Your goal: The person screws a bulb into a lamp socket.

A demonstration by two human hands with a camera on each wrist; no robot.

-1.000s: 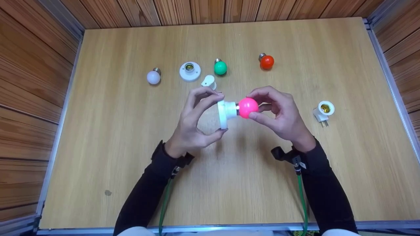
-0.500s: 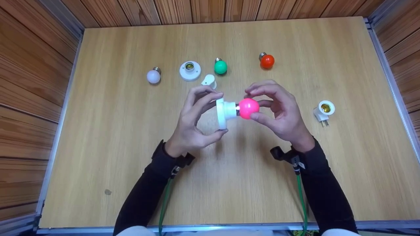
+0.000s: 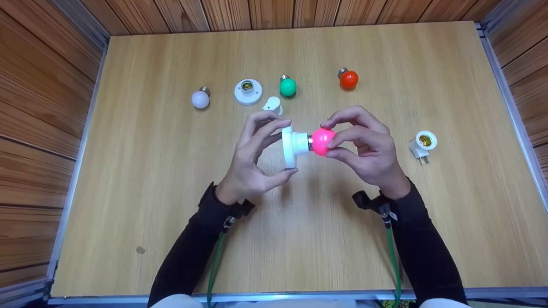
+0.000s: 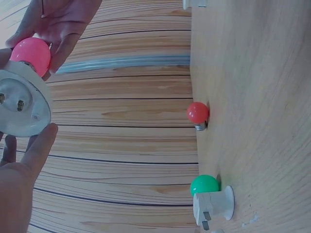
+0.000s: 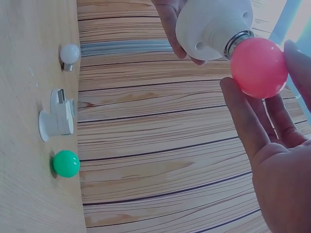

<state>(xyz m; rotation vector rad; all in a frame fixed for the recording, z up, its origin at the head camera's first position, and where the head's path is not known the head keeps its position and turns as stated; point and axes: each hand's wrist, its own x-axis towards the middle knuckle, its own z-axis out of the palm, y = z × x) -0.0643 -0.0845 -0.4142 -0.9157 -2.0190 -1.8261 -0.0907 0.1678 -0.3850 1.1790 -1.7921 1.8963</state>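
A left hand (image 3: 252, 160), its grip clamped on the round base of a white socket (image 3: 299, 143), meets a right hand (image 3: 370, 149) pinching a pink bulb (image 3: 321, 141) at the socket's mouth, mid-frame above a counter (image 3: 317, 252); a green bulb (image 3: 287, 87) and red bulb (image 3: 349, 80) lie at upper center.

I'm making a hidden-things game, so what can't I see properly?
- Head: the metal tip of the pink bulb, hidden by the white holder.
- Left wrist: the metal end of the green bulb, hidden behind the white plug.
- Left wrist: most of a white thing, cut off by the top edge.
- Right wrist: part of the left hand, cut off by the top edge.
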